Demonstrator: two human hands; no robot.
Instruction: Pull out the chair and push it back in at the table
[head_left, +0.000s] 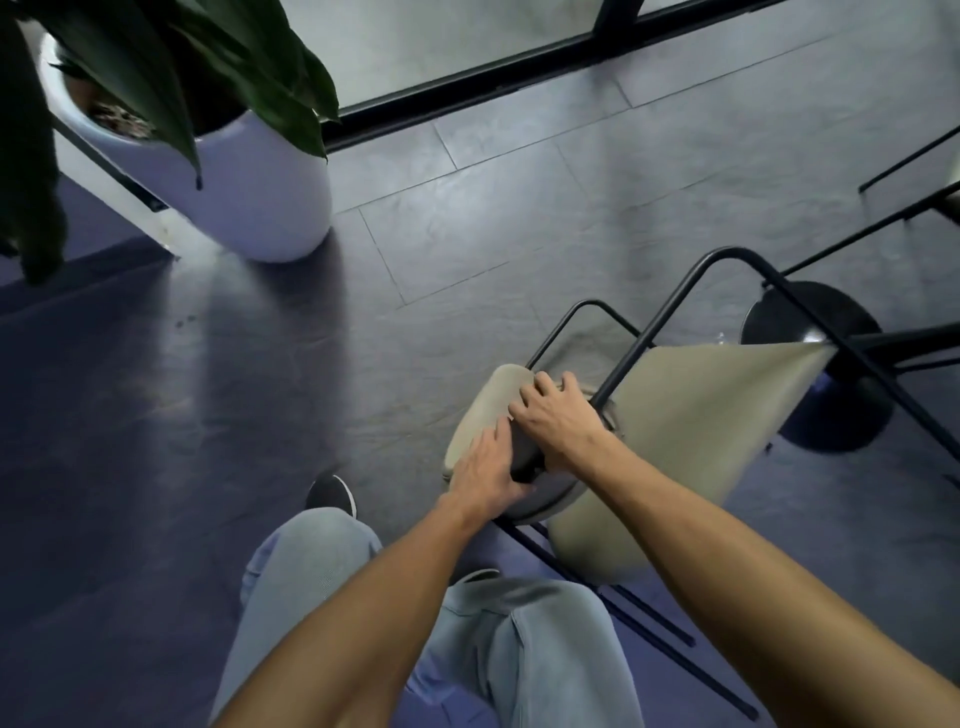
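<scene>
A beige upholstered chair with a thin black metal frame stands at the lower right, its padded backrest top toward me. My left hand grips the near end of the backrest top. My right hand rests over the backrest next to the black frame tube, fingers curled on it. The table's round black base and its post show just beyond the chair at the right; the tabletop is out of view.
A large white planter with dark green leaves stands at the upper left. A black window frame runs along the grey tiled floor at the back. More black chair legs show at the far right. My legs and shoe are below.
</scene>
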